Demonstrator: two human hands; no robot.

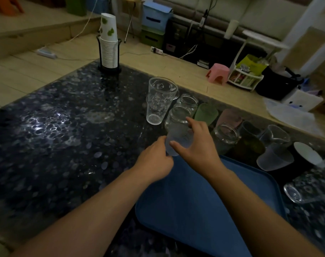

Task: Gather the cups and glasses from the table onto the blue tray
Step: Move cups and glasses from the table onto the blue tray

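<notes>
Both hands, left [154, 162] and right [198, 145], grip a frosted cup [178, 135] mid-frame above the tray [204, 201]; light, likely slippery plastic, best held round its wall.

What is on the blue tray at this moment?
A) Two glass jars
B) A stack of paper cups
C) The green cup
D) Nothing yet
D: the blue tray shows only bare surface; both hands hold a frosted cup above its far edge.
</notes>
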